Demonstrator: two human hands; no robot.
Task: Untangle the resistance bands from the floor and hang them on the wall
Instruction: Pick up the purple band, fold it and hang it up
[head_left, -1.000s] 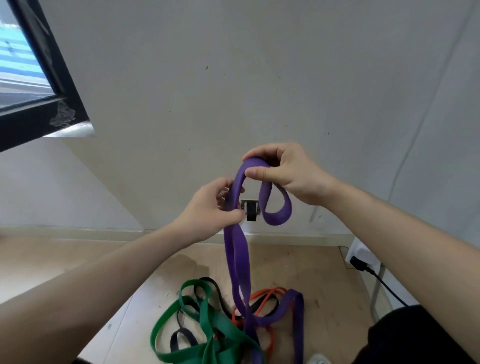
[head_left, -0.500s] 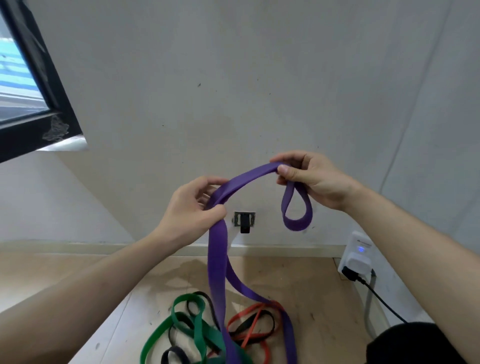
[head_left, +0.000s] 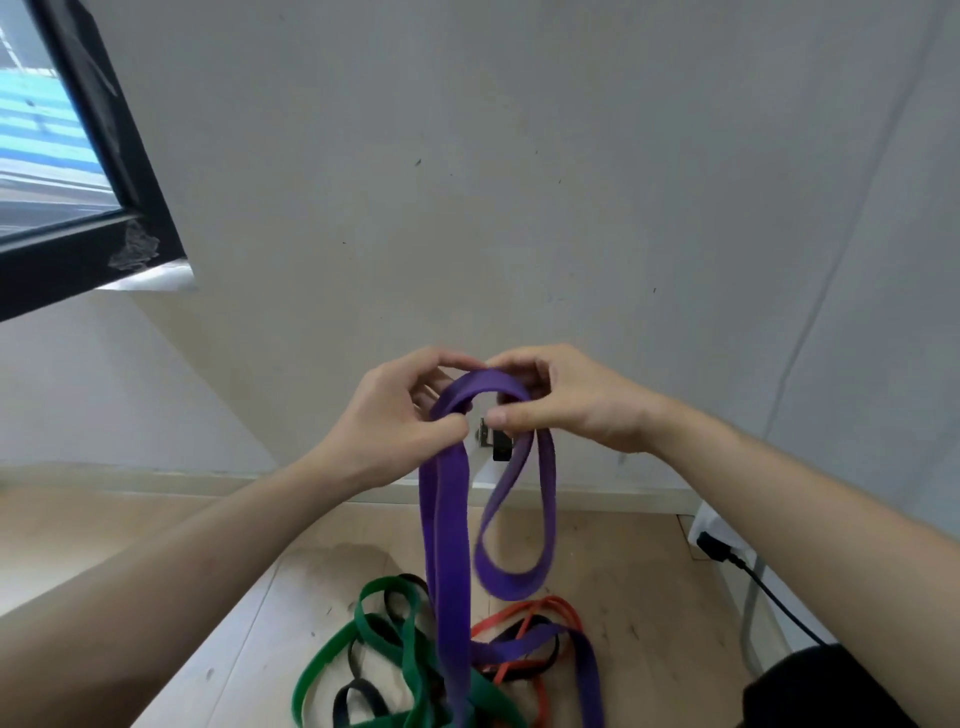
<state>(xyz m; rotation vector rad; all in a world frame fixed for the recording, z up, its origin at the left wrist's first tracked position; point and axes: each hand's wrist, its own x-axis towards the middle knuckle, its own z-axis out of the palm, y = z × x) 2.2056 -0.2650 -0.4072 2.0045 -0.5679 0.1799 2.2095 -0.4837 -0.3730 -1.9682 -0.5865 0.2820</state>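
A wide purple resistance band (head_left: 447, 525) is held up in front of the white wall. My left hand (head_left: 400, 415) grips it on the left, fingers curled round it. My right hand (head_left: 566, 400) pinches its top on the right, and a purple loop hangs below that hand. The band's long strands drop to the wooden floor. There it runs into a tangle with a green band (head_left: 384, 649), a red band (head_left: 540, 623) and a thin black band (head_left: 358, 696). A small metal wall hook (head_left: 493, 441) with a black tip shows between my hands, low on the wall.
A black-framed window (head_left: 88, 182) fills the upper left. At the right, a white socket with a black plug (head_left: 714, 545) and its cable runs along the wall corner. Something dark (head_left: 821, 686) fills the lower right corner. Bare wooden floor lies to the left of the tangle.
My hands have come together at the top of the purple band, which now arches between them. The hanging loop under my right hand has grown longer.
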